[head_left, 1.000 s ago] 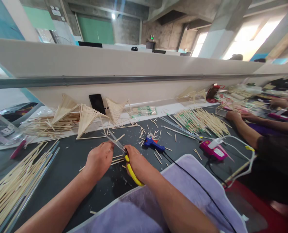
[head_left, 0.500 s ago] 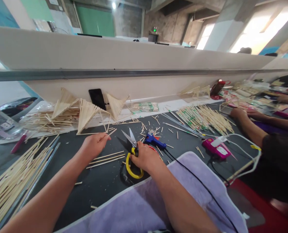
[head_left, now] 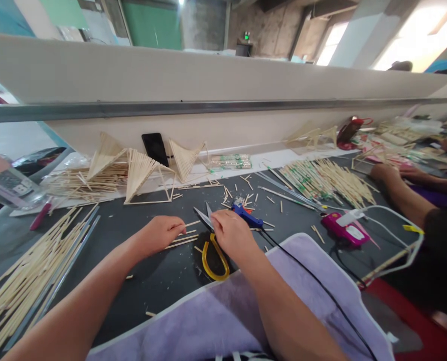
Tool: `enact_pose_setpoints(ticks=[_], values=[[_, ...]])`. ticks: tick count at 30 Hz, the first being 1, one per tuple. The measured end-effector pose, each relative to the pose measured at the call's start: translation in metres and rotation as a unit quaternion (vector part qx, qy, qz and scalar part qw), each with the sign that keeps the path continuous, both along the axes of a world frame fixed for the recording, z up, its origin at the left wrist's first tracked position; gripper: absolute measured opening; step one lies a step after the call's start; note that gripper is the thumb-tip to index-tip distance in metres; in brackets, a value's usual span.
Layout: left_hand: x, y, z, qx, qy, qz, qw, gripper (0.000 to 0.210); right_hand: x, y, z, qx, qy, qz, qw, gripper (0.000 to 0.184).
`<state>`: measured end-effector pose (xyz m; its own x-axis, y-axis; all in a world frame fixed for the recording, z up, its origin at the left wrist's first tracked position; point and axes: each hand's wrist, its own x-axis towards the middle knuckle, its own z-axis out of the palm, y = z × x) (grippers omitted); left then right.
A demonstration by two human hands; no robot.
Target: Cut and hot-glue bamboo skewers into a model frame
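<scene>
My left hand (head_left: 165, 233) is closed in a pinch, with a thin wooden stick (head_left: 192, 223) jutting from its fingertips toward the scissors. Under and beside those fingers, several similar sticks (head_left: 183, 242) lie in a row on the dark table. My right hand (head_left: 233, 235) is wrapped round the yellow-handled scissors (head_left: 216, 273) near the pivot, hiding part of one handle. The blades stand apart and point up and left, close to the held stick's end. Just beyond my right hand lies a blue glue gun (head_left: 249, 216) among short stick offcuts.
Stick-built frames (head_left: 142, 173) and a phone (head_left: 154, 149) stand along the low wall. Long sticks (head_left: 38, 260) lie at left; a bundle (head_left: 324, 183) lies at right. A pink power strip (head_left: 344, 229), cables and a purple cloth (head_left: 298, 265) are nearby. Another person's arm (head_left: 404, 188) is at right.
My left hand has moved right and slightly down, bringing the stick close to the scissor blades. My right hand stays on the scissors, whose blades look closer together. The view has shifted slightly.
</scene>
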<state>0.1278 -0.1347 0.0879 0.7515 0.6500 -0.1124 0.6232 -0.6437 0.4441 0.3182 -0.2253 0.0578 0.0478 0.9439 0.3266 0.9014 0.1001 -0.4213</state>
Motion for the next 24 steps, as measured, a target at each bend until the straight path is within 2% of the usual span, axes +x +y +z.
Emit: enact_pose_setpoints(ticks=[3, 6, 14, 24], values=[[0.001, -0.003, -0.005, 0.016, -0.001, -0.029, 0.999, 0.034, -0.013, 0.002, -0.005, 0.06, 0.023, 0.102, 0.993, 0.028], [0.003, -0.008, -0.008, 0.038, -0.001, -0.046, 0.998, 0.034, -0.023, 0.005, -0.014, 0.048, 0.007, 0.137, 0.989, 0.028], [0.008, -0.016, -0.014, 0.09, 0.038, -0.037, 0.995, 0.031, -0.032, 0.006, -0.025, -0.018, -0.044, 0.112, 0.993, 0.027], [0.015, -0.024, -0.017, 0.087, 0.104, 0.017, 0.991, 0.028, -0.038, 0.004, -0.025, -0.074, -0.069, 0.075, 0.992, 0.024]])
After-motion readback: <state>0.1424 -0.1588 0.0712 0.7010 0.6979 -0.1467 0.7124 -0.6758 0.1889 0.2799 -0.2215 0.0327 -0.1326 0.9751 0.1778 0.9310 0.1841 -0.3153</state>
